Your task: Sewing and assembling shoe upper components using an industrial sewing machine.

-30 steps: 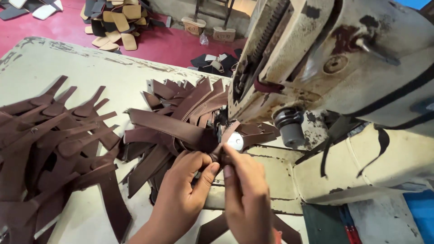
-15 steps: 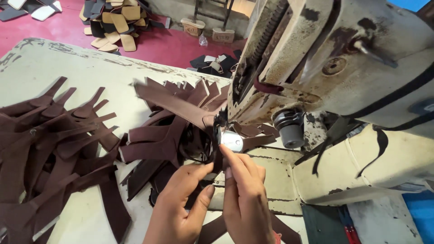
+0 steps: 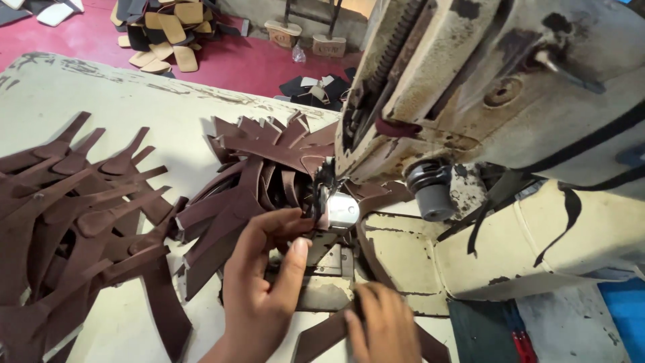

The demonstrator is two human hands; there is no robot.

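Since the earlier frame the right hand [image 3: 379, 323] has dropped from the foot toward the lower edge of the view, while the left hand [image 3: 265, 279] has stayed by the foot, and the strap that fanned up behind the needle now lies lower. Nearest the camera, the right hand rests flat, fingers together, on the tail of a brown strap [image 3: 322, 333] that runs up toward the needle plate [image 3: 329, 265]; it presses the strap rather than gripping it. The left hand, just beyond, has thumb and fingers pinched on the strap's upper part at the silver presser foot [image 3: 341, 210]. The step in hand appears to be feeding a strap under the foot for stitching; the next move would call for keeping the strap flat and aligned, with fingertips clear of the needle. Beyond the foot lies a fan of stitched straps [image 3: 269, 144]; to the left, well apart, a larger pile of straps [image 3: 74, 215] covers the cream table [image 3: 134, 101]. The worn sewing machine [image 3: 497, 87] fills the right. No readable label or sign shows; a blue patch [image 3: 625, 312] sits at lower right. Farthest, on the red floor [image 3: 235, 64], lie tan soles [image 3: 168, 27], a dark heap [image 3: 316, 91] and two wooden blocks [image 3: 306, 37].
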